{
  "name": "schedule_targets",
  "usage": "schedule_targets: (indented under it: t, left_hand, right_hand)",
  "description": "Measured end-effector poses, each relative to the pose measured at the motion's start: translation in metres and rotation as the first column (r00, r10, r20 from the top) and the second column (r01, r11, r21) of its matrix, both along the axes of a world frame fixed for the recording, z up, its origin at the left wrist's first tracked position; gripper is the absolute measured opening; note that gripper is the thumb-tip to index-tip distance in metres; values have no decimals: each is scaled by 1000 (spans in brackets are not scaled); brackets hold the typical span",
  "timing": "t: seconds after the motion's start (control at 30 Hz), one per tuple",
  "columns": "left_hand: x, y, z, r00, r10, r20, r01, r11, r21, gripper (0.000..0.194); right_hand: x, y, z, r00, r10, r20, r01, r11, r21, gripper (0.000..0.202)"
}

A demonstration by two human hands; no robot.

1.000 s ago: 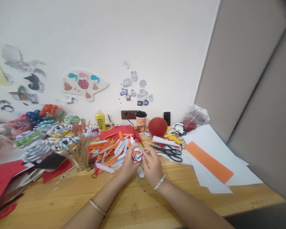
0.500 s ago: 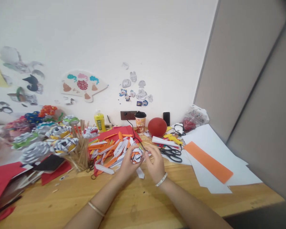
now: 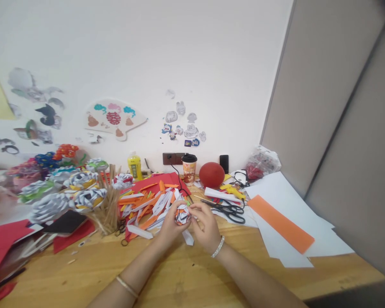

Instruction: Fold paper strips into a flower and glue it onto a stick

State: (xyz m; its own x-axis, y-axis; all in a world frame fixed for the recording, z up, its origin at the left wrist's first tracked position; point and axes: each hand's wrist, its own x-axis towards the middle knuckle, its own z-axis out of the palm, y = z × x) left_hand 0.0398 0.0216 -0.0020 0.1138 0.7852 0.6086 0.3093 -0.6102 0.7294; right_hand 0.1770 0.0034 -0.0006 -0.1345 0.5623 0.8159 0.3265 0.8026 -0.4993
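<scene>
A small round paper flower [image 3: 182, 214] of white and orange folded strips is in my left hand [image 3: 170, 224], whose fingers curl round its left side and underneath. My right hand [image 3: 206, 224] is at the flower's right edge, thumb and fingers bent together; what they pinch, if anything, is too small to make out. Behind and to the left of my hands lies a pile of folded orange and white paper strips [image 3: 150, 204]. One white strip [image 3: 188, 238] lies just below the flower.
Black scissors [image 3: 232, 212], a yellow glue gun [image 3: 232, 191], a red balloon [image 3: 211, 174] and a lidded cup [image 3: 189, 169] stand or lie behind my hands. Paper flowers [image 3: 88, 196] and sticks [image 3: 111, 205] are at left. White sheets [image 3: 276, 188] with an orange strip [image 3: 280, 223] lie right.
My right hand's fingers have moved in over the flower's right edge and are bent more. The view has tilted slightly, so the scene sits a little lower.
</scene>
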Motion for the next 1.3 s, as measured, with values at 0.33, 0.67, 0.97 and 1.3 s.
schedule_targets:
  t: [0.33,0.67,0.97,1.3]
  left_hand:
    - [-2,-1,4,997,7,72,-9,999,32,39]
    - [5,-10,15,999,-47,6,47,999,11,29]
    - [4,-11,14,996,-60,-63,61,998,12,27]
    - [6,-13,15,997,-46,-65,46,999,9,26]
  right_hand:
    - [0,-1,-3,999,44,30,-45,999,23,42]
    - [11,19,1,869,318,-379,-423,875,-237,13]
    - [15,19,1,910,290,-295,-355,914,-196,6]
    - [16,14,7,937,255,-237,-298,939,-169,6]
